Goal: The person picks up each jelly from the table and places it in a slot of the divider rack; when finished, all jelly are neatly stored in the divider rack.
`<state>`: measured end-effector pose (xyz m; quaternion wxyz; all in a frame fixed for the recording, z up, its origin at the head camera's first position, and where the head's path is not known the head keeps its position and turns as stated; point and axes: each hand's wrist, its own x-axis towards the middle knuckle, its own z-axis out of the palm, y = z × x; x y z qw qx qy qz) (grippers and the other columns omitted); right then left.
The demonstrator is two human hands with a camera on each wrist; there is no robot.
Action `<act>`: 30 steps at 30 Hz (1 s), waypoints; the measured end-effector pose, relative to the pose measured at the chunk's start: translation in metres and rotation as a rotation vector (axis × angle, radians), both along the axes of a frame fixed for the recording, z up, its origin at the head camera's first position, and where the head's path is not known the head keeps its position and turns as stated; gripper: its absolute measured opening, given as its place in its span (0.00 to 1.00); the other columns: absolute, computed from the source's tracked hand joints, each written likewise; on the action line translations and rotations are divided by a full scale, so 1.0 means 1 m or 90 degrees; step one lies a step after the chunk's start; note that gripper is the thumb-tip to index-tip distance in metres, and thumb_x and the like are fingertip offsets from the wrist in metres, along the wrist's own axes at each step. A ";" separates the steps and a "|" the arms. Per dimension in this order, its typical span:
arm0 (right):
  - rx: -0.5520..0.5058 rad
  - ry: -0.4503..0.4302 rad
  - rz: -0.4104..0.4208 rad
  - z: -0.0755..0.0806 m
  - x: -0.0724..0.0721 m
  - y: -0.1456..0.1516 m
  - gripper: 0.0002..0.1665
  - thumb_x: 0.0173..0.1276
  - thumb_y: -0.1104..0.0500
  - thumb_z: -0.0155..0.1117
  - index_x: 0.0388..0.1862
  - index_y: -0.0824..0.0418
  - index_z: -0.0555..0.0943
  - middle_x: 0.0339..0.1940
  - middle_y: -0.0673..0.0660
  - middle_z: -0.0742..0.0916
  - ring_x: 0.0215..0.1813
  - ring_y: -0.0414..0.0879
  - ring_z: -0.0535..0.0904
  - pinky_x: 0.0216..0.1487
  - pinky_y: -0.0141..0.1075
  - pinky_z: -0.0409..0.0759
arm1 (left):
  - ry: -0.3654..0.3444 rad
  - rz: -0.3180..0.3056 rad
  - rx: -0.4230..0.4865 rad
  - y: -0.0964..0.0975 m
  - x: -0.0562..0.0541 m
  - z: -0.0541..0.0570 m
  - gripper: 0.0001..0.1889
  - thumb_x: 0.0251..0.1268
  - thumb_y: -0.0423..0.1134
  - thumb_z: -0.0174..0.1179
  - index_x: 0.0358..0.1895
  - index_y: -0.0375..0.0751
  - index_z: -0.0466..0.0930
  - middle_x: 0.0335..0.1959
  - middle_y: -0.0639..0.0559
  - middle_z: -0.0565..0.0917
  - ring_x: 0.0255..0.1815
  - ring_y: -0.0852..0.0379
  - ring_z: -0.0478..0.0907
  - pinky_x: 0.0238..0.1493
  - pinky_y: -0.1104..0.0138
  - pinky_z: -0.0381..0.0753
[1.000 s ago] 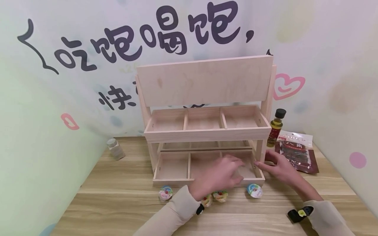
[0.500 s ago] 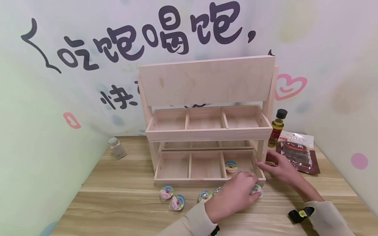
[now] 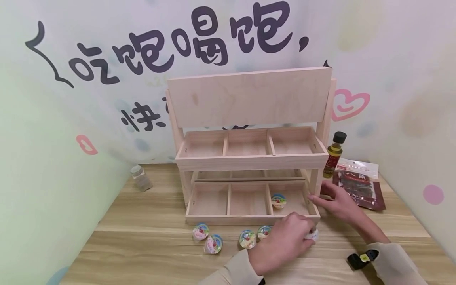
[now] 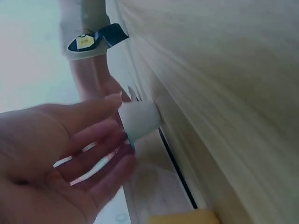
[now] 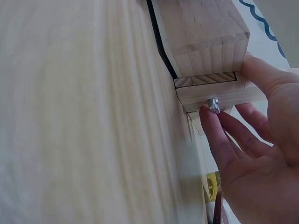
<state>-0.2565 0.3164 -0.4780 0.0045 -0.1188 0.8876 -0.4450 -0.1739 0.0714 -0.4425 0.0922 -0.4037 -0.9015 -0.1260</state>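
In the head view my left hand is at the table in front of the two-tier wooden rack. Its thumb and fingers pinch a small jelly cup, whose white body shows in the left wrist view. My right hand holds the rack's right upright, thumb on the tray side and fingers beyond it; the right wrist view shows the fingertips by a metal screw. One jelly cup sits in the lower right compartment. Several more cups lie in front of the rack.
A bottle with a black cap stands behind the right upright, beside a dark red spice packet. At the back left a small clear jar leans over. A printed wall stands behind the table.
My left hand has left the lower right compartment, where a jelly cup now shows, and moved to the cup at the right front. My right hand stays on the upright.
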 end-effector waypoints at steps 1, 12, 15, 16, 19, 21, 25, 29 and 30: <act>-0.002 0.000 0.003 0.000 0.000 0.000 0.43 0.78 0.48 0.71 0.83 0.64 0.67 0.74 0.74 0.80 0.72 0.74 0.79 0.64 0.64 0.85 | -0.010 -0.015 0.007 -0.002 -0.001 0.000 0.05 0.71 0.49 0.75 0.41 0.59 0.88 0.32 0.71 0.84 0.34 0.77 0.74 0.35 0.83 0.72; -0.003 -0.008 0.002 0.001 0.001 -0.001 0.45 0.79 0.47 0.71 0.84 0.64 0.65 0.75 0.74 0.79 0.72 0.74 0.79 0.63 0.64 0.85 | -0.019 -0.081 -0.014 -0.006 -0.002 0.001 0.13 0.70 0.56 0.74 0.48 0.57 0.88 0.43 0.68 0.84 0.41 0.76 0.75 0.44 0.86 0.71; 0.001 -0.005 0.001 0.000 0.000 -0.001 0.44 0.79 0.47 0.71 0.84 0.64 0.65 0.75 0.74 0.79 0.73 0.74 0.79 0.63 0.64 0.85 | -0.037 -0.053 -0.004 -0.004 0.000 0.000 0.15 0.68 0.59 0.75 0.45 0.56 0.84 0.37 0.69 0.81 0.36 0.77 0.73 0.37 0.85 0.69; 0.002 -0.004 0.001 0.000 0.000 0.000 0.44 0.79 0.47 0.71 0.84 0.64 0.65 0.75 0.74 0.80 0.72 0.74 0.79 0.63 0.64 0.85 | -0.047 -0.046 -0.003 -0.003 0.000 0.000 0.15 0.68 0.58 0.75 0.44 0.56 0.82 0.35 0.69 0.80 0.34 0.77 0.72 0.35 0.85 0.68; 0.006 -0.004 0.000 -0.001 0.000 0.000 0.45 0.79 0.47 0.71 0.84 0.64 0.65 0.75 0.74 0.79 0.73 0.74 0.78 0.64 0.65 0.85 | -0.078 -0.040 -0.002 -0.001 -0.002 -0.002 0.15 0.69 0.57 0.74 0.45 0.56 0.81 0.32 0.70 0.79 0.32 0.77 0.70 0.33 0.84 0.67; 0.007 -0.007 -0.001 -0.001 -0.001 0.000 0.45 0.79 0.47 0.71 0.84 0.65 0.65 0.75 0.74 0.79 0.73 0.74 0.78 0.64 0.65 0.85 | -0.097 -0.042 0.001 -0.001 -0.004 -0.004 0.15 0.69 0.57 0.74 0.47 0.56 0.82 0.33 0.70 0.79 0.33 0.77 0.71 0.34 0.84 0.68; 0.007 -0.013 -0.002 -0.001 -0.001 0.000 0.45 0.79 0.47 0.70 0.85 0.64 0.64 0.76 0.74 0.78 0.73 0.75 0.78 0.64 0.65 0.84 | -0.117 -0.060 0.019 -0.003 -0.008 -0.006 0.14 0.70 0.56 0.74 0.49 0.55 0.87 0.35 0.70 0.82 0.36 0.76 0.72 0.37 0.85 0.68; 0.008 -0.014 -0.003 -0.001 0.000 -0.001 0.46 0.79 0.46 0.70 0.85 0.64 0.64 0.76 0.75 0.78 0.74 0.75 0.77 0.65 0.66 0.84 | -0.094 -0.073 0.014 -0.005 -0.009 -0.005 0.13 0.68 0.56 0.75 0.47 0.56 0.87 0.35 0.70 0.82 0.35 0.77 0.72 0.37 0.86 0.68; 0.008 -0.013 -0.003 -0.001 0.000 -0.001 0.46 0.79 0.46 0.70 0.85 0.64 0.64 0.76 0.75 0.78 0.74 0.75 0.77 0.65 0.66 0.84 | -0.088 -0.075 0.009 -0.005 -0.009 -0.005 0.13 0.68 0.55 0.76 0.46 0.56 0.87 0.35 0.70 0.81 0.35 0.77 0.72 0.37 0.86 0.68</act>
